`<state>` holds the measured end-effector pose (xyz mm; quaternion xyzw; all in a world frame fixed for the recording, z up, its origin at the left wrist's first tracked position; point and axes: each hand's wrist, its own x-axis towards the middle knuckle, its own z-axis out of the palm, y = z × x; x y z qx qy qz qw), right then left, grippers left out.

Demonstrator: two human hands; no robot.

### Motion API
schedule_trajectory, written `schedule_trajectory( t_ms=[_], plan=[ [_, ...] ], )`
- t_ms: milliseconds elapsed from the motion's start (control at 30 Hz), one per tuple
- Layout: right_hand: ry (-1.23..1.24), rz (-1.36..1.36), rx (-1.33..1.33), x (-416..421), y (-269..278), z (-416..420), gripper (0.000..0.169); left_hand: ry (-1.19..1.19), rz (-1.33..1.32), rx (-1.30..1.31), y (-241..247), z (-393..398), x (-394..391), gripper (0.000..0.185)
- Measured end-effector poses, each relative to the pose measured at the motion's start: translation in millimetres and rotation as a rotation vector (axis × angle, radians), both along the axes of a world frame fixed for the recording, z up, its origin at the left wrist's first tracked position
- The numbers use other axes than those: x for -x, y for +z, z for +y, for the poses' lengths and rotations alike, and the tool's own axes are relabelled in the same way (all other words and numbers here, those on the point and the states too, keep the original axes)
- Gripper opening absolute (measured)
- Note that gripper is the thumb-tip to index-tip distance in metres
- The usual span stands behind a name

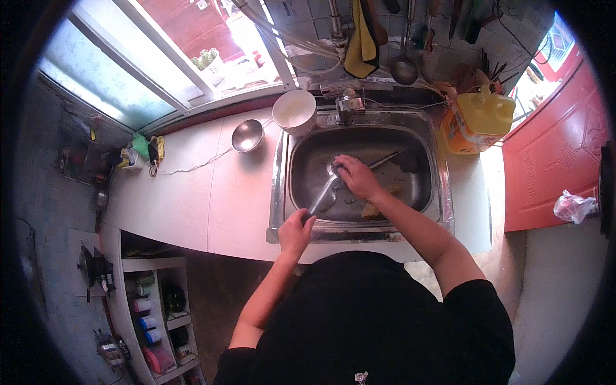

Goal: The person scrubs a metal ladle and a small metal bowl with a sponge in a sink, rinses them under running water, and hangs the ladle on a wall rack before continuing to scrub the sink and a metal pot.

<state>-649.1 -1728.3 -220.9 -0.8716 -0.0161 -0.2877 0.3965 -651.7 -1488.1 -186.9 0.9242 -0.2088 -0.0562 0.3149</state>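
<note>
Over the stainless steel sink, my left hand grips the dark handle end of a long metal utensil, which slants up to the right. My right hand is closed around something dark, perhaps a scrubber, against the utensil's upper end; the fingers partly hide it. Another long-handled utensil lies in the basin behind my right hand. A yellowish sponge or cloth sits near the basin's front, partly under my right forearm. The chrome faucet stands at the back.
A white bowl stands at the sink's back left corner, with a metal bowl on the counter beside it. An orange-and-yellow plastic jug is at the right. A yellow cloth and a ladle hang behind the sink.
</note>
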Motion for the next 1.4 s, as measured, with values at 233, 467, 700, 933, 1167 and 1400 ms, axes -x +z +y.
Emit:
schedule_trajectory(
  t_ms=[233, 467, 700, 933, 1167, 1400],
  plan=[
    [-0.003, 0.257, -0.160, 8, -9, -8, 0.028, -0.079, -0.084, -0.049, 3, 3, 5, 0.026],
    [-0.128, 0.420, -0.161, 3, -23, -24, 0.028, -0.149, -0.131, -0.094, 3, 2, 9, 0.025],
    [-0.210, 0.439, -0.152, 5, -32, -57, 0.033, -0.214, -0.125, -0.051, 12, 6, 2, 0.026],
    [-0.028, 0.790, -1.298, 33, 17, -86, 0.031, -0.234, -0.193, 0.081, 25, -2, -12, 0.027],
    [0.163, 0.460, -0.793, 41, 120, -75, 0.031, -0.367, -0.192, 0.193, 38, -25, -33, 0.049],
    [0.291, 0.451, 0.361, 29, 167, -32, 0.027, -0.487, -0.267, 0.280, 125, -70, -42, 0.065]
  ],
)
